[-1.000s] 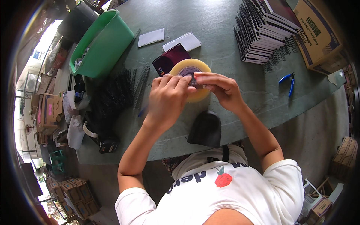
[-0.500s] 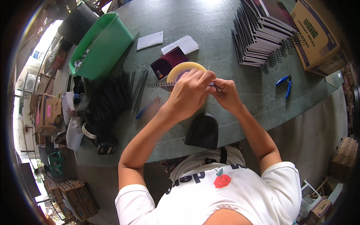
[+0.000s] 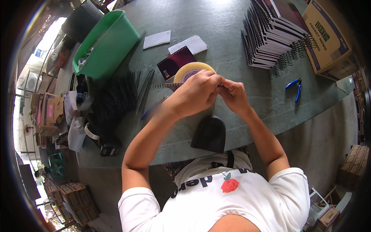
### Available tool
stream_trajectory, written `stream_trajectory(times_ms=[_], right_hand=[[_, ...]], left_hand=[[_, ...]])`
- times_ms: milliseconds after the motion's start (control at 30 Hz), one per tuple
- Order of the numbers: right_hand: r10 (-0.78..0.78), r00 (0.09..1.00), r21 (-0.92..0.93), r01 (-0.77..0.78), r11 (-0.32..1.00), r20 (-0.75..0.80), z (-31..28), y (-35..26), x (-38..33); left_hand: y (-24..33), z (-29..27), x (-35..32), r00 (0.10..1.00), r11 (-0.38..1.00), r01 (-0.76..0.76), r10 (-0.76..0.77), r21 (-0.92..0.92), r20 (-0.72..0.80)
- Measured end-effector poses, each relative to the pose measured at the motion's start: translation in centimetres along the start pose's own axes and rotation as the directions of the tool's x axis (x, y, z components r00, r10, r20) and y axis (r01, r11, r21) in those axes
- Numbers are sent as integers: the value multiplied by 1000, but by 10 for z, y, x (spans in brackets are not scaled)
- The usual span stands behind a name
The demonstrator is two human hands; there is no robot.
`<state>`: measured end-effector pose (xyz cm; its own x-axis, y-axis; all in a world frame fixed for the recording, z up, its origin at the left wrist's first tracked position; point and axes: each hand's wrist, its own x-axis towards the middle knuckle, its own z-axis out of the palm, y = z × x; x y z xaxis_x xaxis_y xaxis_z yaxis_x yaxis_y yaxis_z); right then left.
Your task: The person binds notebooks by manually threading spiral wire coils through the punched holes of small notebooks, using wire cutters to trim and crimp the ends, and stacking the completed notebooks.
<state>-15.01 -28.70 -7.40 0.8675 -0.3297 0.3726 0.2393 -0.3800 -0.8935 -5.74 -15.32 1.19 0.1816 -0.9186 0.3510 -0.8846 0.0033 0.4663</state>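
My left hand [image 3: 198,92] is closed around a small notebook, mostly hidden under its fingers. A dark spiral coil [image 3: 164,86] runs along the notebook's edge and sticks out to the left. My right hand [image 3: 234,95] pinches at the right end of that same edge, its fingertips touching the left hand's; exactly what lies between them is hidden. Just beyond the hands lies a yellowish roll of tape [image 3: 181,72]. Next to it is a maroon cover with punched holes [image 3: 178,62]. Behind that, punched white sheets [image 3: 189,45] and a white pad [image 3: 157,39] lie flat.
A tall stack of spiral notebooks [image 3: 270,42] stands far right beside a cardboard box [image 3: 328,38]. Blue-handled cutters [image 3: 298,92] lie in front of them. At left are a green bin [image 3: 112,46] and a heap of black coils [image 3: 112,96]. A black curved object [image 3: 209,133] sits near the edge.
Both hands stay together at the notebook's edge, with the right fingers shifted slightly up and inward. The view has tilted a little. Nothing has been let go.
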Motion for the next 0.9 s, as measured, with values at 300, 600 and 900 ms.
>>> stream_trajectory(times_ms=[300,600,900], right_hand=[[-54,998,174,59,983,-30,-2,12,-3],[132,991,466,-117,877,-1,-7,-9,-9],[-35,994,364,71,929,-106,-4,-3,-17]], left_hand=[[1,-1,-3,999,998,34,-35,-51,-9],[-2,2,-6,993,999,9,-13,-35,-117],[6,15,-2,981,998,56,-59,-20,-184]])
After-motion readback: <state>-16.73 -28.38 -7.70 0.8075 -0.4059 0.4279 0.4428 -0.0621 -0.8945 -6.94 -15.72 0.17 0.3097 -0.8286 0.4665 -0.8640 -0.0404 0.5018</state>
